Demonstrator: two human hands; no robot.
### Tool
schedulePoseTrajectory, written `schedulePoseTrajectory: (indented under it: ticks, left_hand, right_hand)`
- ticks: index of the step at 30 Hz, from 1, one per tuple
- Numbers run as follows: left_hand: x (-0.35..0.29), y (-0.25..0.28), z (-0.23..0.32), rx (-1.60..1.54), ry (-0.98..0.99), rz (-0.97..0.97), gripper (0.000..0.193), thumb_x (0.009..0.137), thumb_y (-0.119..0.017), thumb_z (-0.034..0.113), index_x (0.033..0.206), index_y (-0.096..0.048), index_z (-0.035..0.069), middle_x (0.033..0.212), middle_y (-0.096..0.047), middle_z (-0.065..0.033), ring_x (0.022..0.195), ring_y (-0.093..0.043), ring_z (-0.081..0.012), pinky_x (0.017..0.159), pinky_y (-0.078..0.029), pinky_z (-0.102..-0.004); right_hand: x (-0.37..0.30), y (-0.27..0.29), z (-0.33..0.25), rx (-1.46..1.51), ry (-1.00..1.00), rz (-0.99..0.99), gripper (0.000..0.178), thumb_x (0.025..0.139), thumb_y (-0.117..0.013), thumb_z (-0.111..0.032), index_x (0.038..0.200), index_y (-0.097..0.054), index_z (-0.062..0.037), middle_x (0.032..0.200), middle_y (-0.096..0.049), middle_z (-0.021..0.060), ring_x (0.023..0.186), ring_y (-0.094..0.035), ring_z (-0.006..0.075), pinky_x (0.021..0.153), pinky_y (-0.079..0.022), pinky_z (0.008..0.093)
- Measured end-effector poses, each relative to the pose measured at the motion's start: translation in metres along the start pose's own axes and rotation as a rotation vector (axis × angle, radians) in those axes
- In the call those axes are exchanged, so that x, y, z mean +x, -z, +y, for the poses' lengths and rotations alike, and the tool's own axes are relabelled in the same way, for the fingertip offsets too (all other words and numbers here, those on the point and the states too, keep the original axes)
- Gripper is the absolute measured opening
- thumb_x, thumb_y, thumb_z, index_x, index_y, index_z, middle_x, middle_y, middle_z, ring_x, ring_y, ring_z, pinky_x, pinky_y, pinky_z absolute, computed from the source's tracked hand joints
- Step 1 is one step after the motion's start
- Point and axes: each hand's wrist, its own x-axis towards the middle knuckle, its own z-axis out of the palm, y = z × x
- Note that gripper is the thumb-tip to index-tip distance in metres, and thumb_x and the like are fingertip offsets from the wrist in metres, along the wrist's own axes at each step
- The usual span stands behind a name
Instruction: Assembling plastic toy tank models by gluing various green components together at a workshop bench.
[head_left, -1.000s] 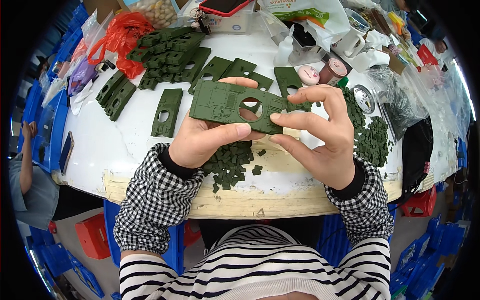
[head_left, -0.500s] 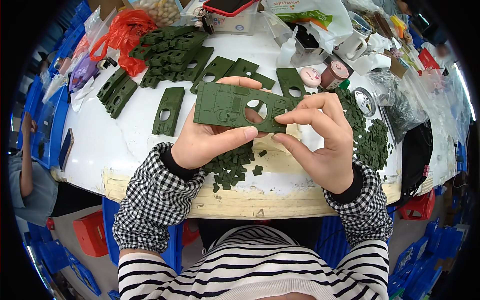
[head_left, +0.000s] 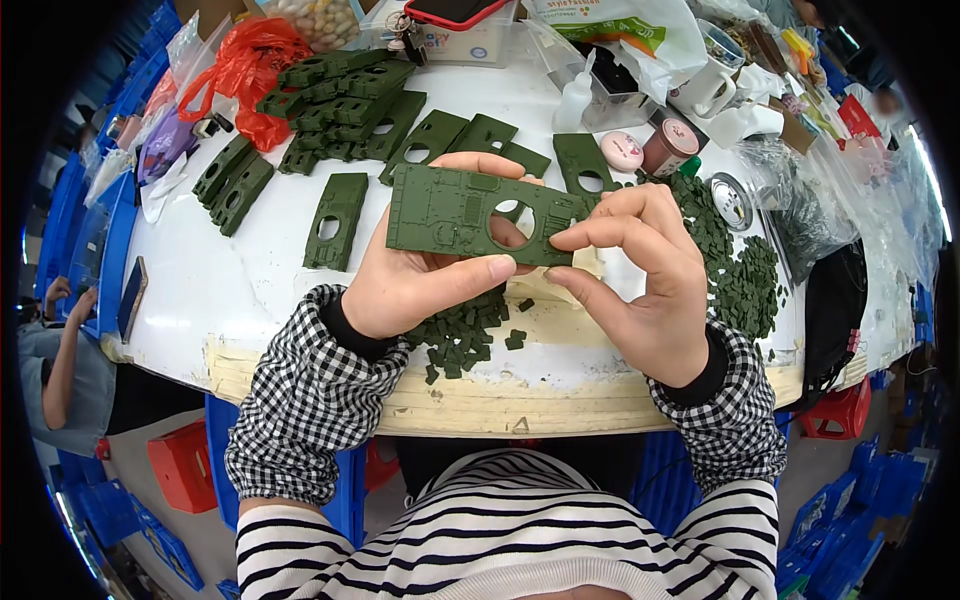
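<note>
Both hands (head_left: pixel 520 270) hold one green plate (head_left: pixel 470 213); clear bag (head_left: pixel 320 15) holds pale pieces.

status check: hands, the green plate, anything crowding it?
Left hand grips green plastic plate flat above table. Right hand pinches its right end. Small green pieces piled underneath, none touching.

1. Plate (head_left: pixel 480 215) held above the table (head_left: pixel 250 300), between left hand (head_left: pixel 410 285) and right hand (head_left: pixel 650 290).
2. Loose small pieces (head_left: pixel 465 335) under the hands.
3. Stacked plates (head_left: pixel 340 95) behind, to the left.
</note>
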Motion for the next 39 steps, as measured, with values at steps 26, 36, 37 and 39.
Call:
schedulePoseTrajectory:
  ticks: [26,36,37,39]
  left_hand:
    - [0.000,-0.003,0.002,-0.119,0.052,0.033,0.066,0.083,-0.062,0.002,0.141,-0.031,0.002,0.138,-0.045,-0.0224,0.112,-0.058,-0.0202,0.095,-0.055,-0.0439]
    - [0.002,-0.002,0.011,-0.127,0.098,0.026,0.081,0.080,-0.068,0.014,0.147,-0.023,0.003,0.136,-0.048,-0.0265,0.117,-0.059,-0.0265,0.091,-0.056,-0.0436]
    - [0.001,-0.002,0.012,-0.142,0.118,0.024,0.082,0.080,-0.068,0.016,0.147,-0.023,0.003,0.136,-0.048,-0.0269,0.117,-0.058,-0.0274,0.091,-0.056,-0.0437]
    - [0.002,0.003,0.011,-0.164,0.136,-0.030,0.082,0.081,-0.068,0.019,0.148,-0.023,0.002,0.135,-0.049,-0.0268,0.121,-0.056,-0.0298,0.094,-0.053,-0.0457]
  right_hand:
    - [-0.002,-0.001,0.003,-0.199,0.193,0.038,0.032,0.066,-0.084,-0.005,0.095,-0.074,-0.0127,0.081,-0.057,0.0008,0.080,-0.055,0.0195,0.089,-0.045,0.0408]
    - [0.002,0.004,-0.002,-0.025,0.178,0.064,0.048,0.065,-0.087,-0.018,0.106,-0.065,-0.0065,0.086,-0.057,0.0041,0.078,-0.053,0.0200,0.074,-0.044,0.0334]
    - [0.002,0.005,-0.001,0.000,0.182,0.075,0.050,0.066,-0.088,-0.019,0.107,-0.063,-0.0054,0.086,-0.057,0.0044,0.078,-0.053,0.0193,0.073,-0.044,0.0323]
    - [0.003,0.007,0.000,0.004,0.203,0.085,0.045,0.071,-0.085,-0.019,0.106,-0.062,-0.0028,0.087,-0.059,0.0064,0.077,-0.054,0.0190,0.069,-0.045,0.0301]
